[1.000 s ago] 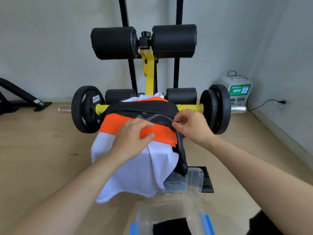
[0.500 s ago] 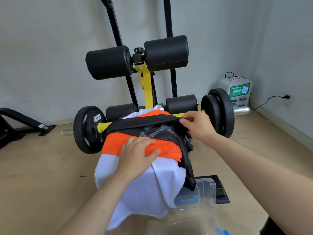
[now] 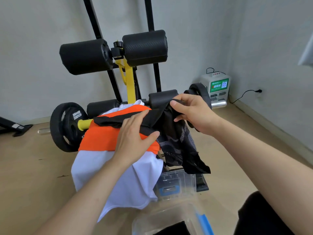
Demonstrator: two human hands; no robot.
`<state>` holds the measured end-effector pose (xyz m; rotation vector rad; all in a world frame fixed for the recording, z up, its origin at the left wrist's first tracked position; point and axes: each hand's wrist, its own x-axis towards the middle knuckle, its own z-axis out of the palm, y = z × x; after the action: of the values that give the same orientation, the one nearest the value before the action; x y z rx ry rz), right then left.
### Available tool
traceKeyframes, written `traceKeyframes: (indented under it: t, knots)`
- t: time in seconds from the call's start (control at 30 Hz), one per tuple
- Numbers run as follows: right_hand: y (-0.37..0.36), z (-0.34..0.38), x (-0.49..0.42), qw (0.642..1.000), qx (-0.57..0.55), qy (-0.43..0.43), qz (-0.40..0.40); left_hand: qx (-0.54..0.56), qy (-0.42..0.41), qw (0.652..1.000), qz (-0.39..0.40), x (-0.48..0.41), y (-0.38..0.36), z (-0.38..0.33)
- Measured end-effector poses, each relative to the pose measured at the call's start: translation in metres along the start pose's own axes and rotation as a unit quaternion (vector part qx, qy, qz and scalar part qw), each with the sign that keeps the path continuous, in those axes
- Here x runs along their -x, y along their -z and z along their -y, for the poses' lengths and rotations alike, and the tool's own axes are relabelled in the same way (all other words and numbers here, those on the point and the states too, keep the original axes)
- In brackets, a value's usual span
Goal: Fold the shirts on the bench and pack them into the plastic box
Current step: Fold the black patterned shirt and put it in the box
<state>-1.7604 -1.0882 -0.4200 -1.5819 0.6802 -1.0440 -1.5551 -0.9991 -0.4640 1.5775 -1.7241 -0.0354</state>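
Black shirt (image 3: 172, 141) atop orange-white shirt (image 3: 108, 139) on bench (image 3: 129, 82), 12 o'clock of plastic box (image 3: 169, 215). Right hand (image 3: 191, 112) pinches its edge. Left hand (image 3: 133, 138) flat, fingers (image 3: 137, 118) straight, pressing it. I judge it light, limp: grip seams.

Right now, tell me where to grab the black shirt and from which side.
Pinch the black shirt at the left end of its band, which lies flat across the orange and white shirt; come from the left. The right hand pinches the bunched right end and the rest hangs off the right side, so holding both ends should lift it level.
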Motion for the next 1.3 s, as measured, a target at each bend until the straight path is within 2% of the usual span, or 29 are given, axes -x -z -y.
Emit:
traceKeyframes:
  t: [0.07,0.13,0.3,0.4,0.5,0.57,0.63,0.67,0.77,0.87,0.97,1.03,1.13,1.3]
  knots:
    - [-0.003,0.005,0.005,0.999,-0.008,0.009,0.043,0.008,-0.009,0.999,0.038,-0.005,-0.003,-0.011]
    - [-0.003,0.006,0.007,0.998,-0.037,0.013,0.056,-0.028,-0.020,0.997,0.075,-0.011,-0.005,-0.015]
    - [0.005,0.001,0.005,0.999,-0.050,0.004,-0.016,-0.059,0.003,0.992,0.115,-0.013,-0.003,-0.001]
    - [0.013,-0.007,0.003,0.997,-0.046,-0.012,-0.058,0.019,0.003,0.995,0.099,-0.010,0.005,-0.002]
    - [0.013,-0.012,0.005,0.997,-0.047,-0.035,-0.055,0.123,0.036,0.990,0.067,-0.008,0.014,-0.010]
    - [0.007,-0.011,0.007,0.997,-0.061,-0.039,-0.039,0.202,0.064,0.976,0.051,-0.007,0.019,-0.015]
    - [-0.003,-0.007,0.009,0.995,-0.096,-0.038,-0.011,0.278,0.093,0.953,0.072,-0.004,0.022,-0.021]
    - [-0.008,-0.003,0.012,0.993,-0.111,-0.038,0.008,0.294,0.095,0.947,0.085,-0.002,0.023,-0.024]
    - [-0.022,0.006,0.018,0.987,-0.144,-0.033,0.063,0.250,0.066,0.961,0.101,-0.001,0.018,-0.028]
    - [-0.025,0.012,0.021,0.985,-0.156,-0.029,0.067,0.244,0.089,0.964,0.054,0.000,0.016,-0.031]
    - [-0.019,0.004,0.019,0.992,-0.102,-0.058,0.054,0.314,0.151,0.937,-0.011,0.000,0.024,-0.035]
    - [-0.019,-0.010,0.020,0.993,0.006,-0.096,0.075,0.355,0.202,0.911,-0.056,-0.001,0.031,-0.033]
    - [-0.027,-0.035,0.025,0.970,0.151,-0.130,0.139,0.415,0.243,0.871,-0.103,-0.002,0.045,-0.035]
    - [-0.036,-0.053,0.026,0.956,0.204,-0.101,0.184,0.456,0.265,0.833,-0.165,-0.001,0.072,-0.033]
